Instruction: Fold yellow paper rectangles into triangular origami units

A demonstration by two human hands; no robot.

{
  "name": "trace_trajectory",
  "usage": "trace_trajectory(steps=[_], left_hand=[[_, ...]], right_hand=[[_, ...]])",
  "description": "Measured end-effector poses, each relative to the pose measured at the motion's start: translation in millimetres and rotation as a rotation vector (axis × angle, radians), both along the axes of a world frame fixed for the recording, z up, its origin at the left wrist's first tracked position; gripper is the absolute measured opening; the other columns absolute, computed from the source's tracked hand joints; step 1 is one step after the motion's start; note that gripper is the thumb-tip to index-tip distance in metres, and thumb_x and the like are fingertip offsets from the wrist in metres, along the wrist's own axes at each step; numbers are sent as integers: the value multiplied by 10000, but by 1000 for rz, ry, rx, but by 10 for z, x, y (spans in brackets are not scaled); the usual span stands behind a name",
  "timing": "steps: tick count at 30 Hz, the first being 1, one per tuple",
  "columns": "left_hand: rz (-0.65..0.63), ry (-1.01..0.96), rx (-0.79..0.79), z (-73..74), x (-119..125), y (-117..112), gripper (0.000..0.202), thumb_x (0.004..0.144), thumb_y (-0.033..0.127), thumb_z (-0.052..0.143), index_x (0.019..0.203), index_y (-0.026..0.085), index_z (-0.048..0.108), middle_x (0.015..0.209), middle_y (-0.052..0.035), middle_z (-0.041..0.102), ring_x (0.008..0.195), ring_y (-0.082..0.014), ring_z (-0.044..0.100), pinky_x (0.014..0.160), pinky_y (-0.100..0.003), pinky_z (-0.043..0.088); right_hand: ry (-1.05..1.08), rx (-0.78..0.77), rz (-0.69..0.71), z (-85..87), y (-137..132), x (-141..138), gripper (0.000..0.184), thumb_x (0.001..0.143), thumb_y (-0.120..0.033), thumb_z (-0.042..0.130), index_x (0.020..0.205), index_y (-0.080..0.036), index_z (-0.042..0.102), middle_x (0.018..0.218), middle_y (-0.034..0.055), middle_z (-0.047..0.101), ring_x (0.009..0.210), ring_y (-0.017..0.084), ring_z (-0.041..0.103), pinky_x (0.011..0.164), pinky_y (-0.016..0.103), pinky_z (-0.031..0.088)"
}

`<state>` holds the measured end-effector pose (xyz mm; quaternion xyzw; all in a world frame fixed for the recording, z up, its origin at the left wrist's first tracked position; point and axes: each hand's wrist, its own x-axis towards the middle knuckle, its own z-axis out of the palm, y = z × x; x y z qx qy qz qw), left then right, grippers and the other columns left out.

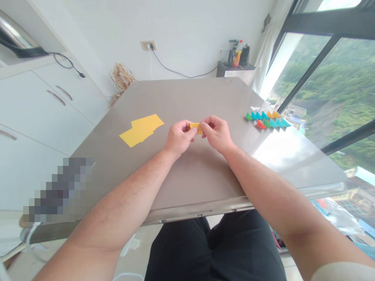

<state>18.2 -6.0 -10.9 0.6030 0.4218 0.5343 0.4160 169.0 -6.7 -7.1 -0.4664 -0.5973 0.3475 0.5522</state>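
Between my two hands, just above the middle of the table, is a small folded piece of yellow paper (194,125). My left hand (179,136) pinches its left end with thumb and fingers. On the other end my right hand (216,132) is closed in a similar pinch. Parts of the paper are hidden behind my fingers. To the left of my hands, several flat yellow paper sheets (142,129) lie overlapping on the table. Over on the right stand two rows of small folded paper boats (266,123) in green, blue, orange and red.
The grey table (187,97) reaches from my lap to the white wall. A pixelated dark object (58,191) lies at its left edge. Bottles (236,56) stand on a small cabinet (238,72) behind the far edge. A window (322,78) is on the right.
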Motion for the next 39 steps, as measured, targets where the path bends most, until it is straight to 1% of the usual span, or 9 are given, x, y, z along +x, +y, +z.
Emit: trace_trajectory(steps=[5,10,14,19,25,30,32,36,39], left_hand=[[19,127,21,-7,-42,32,137,790,303,722,728,192,670,685,-11,649,591,-116,560,525,-233,462],[-4,221,23,16,-93,49,156,789,313,722,700,195,672,662,-11,644,555,-112,552,492,-226,436],[-15,157,-4,41,-80,23,239,786,401,755,707,190,678,693,-25,660,601,-126,581,517,-233,490],[-13,45,-66,41,-62,38,326,730,476,821,679,179,697,668,-37,676,542,-121,581,532,-264,512],[37,6,-135,39,-54,86,328,680,450,854,612,177,684,625,-46,679,504,-122,563,515,-282,495],[22,-55,-233,49,-69,78,278,676,419,856,679,173,726,676,-73,710,567,-145,612,575,-307,530],[38,-68,-232,51,-67,80,255,690,392,841,673,171,716,677,-76,712,569,-145,613,580,-308,527],[116,-28,-188,54,-44,78,214,709,339,808,639,176,690,616,-55,685,520,-132,573,533,-287,487],[78,-20,-190,61,-28,53,209,722,358,800,682,177,704,659,-59,696,570,-146,606,551,-291,510]], right_hand=[[-132,-17,-11,4,-23,1,93,791,-251,569,711,-213,599,589,-32,583,570,126,517,546,267,394],[-184,3,19,16,-54,17,125,798,-307,618,719,-211,611,635,-22,610,598,124,506,562,268,391],[-126,-31,26,22,-36,30,155,814,-306,617,694,-208,601,571,-23,585,545,119,496,526,264,378],[-22,-97,32,34,-15,22,168,822,-308,622,689,-206,604,547,-21,588,514,116,523,496,252,382],[-42,-71,-15,25,-8,-5,164,819,-302,619,687,-206,603,557,-32,564,512,105,473,498,259,364],[-60,-31,-36,-17,14,18,170,813,-326,628,692,-210,594,603,-27,576,559,118,501,528,266,386],[-45,-33,-42,-23,20,20,169,811,-326,626,693,-211,592,610,-26,581,566,121,512,533,267,393],[-41,-55,-61,-20,23,7,161,811,-313,624,689,-211,598,596,-29,571,563,118,507,531,265,391],[-43,-58,-67,-22,25,14,173,817,-312,625,679,-213,588,582,-30,566,546,118,508,520,267,390]])
